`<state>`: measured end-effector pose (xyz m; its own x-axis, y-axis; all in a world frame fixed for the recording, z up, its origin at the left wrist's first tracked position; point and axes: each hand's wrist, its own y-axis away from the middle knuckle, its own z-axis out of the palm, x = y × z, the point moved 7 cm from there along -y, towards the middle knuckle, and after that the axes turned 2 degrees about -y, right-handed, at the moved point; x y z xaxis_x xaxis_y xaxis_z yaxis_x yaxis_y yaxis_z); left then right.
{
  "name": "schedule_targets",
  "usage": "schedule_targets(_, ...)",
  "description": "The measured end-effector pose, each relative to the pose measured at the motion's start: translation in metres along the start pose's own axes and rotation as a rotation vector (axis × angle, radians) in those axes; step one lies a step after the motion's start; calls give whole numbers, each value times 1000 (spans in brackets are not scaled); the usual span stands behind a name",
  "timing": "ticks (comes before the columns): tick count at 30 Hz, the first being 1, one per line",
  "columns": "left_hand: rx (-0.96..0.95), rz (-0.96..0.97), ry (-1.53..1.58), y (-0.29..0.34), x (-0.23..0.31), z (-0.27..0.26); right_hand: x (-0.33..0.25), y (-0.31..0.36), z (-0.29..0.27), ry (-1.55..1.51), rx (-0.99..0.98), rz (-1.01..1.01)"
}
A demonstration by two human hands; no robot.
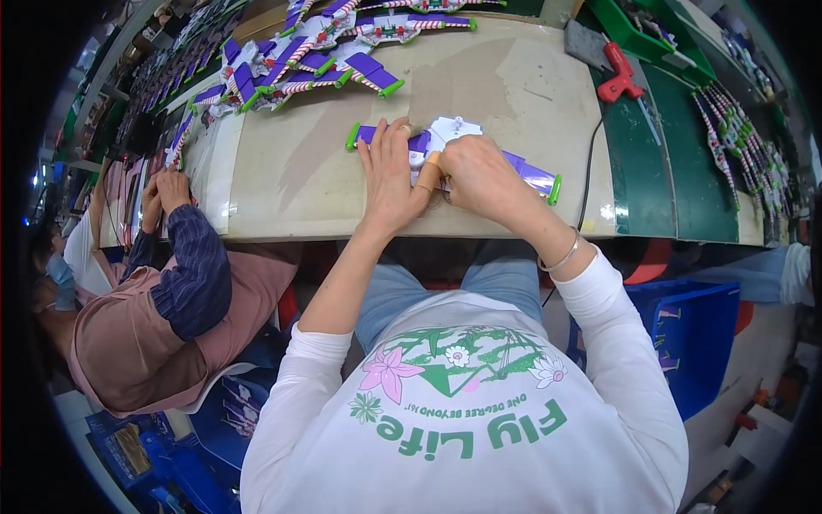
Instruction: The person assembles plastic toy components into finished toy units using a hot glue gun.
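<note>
At bench (325, 182) edge: wing (454, 128) under both hands, ends protruding past fingers each side. Left hand (392, 174): fingers spread on its left half. Right hand (481, 174): curled at its middle, can't tell if gripping. Farther: glue gun (620, 77) right, wing pile (301, 62) left.

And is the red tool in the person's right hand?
No, the red tool lies off to the right, while the right hand is at the winged piece.

On the flat beige table (514, 86), one purple-and-white winged plastic toy (454, 128) lies before similar winged toys (370, 68), left of a red pistol-shaped glue gun (618, 74).
</note>
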<state>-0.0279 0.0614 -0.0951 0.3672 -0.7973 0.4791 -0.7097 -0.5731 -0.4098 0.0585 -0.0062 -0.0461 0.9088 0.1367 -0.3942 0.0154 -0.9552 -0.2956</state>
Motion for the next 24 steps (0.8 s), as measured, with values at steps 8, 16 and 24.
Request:
schedule_targets(8,61,4,-32,-3,3,-17,-9,5,-6,50,182,-56)
schedule_targets(16,-116,151,46,-18,-12,-68,17,31,-15,-274,35,38)
schedule_targets(24,-336,106,70,-2,-32,-62,137,-19,-65,-713,181,326)
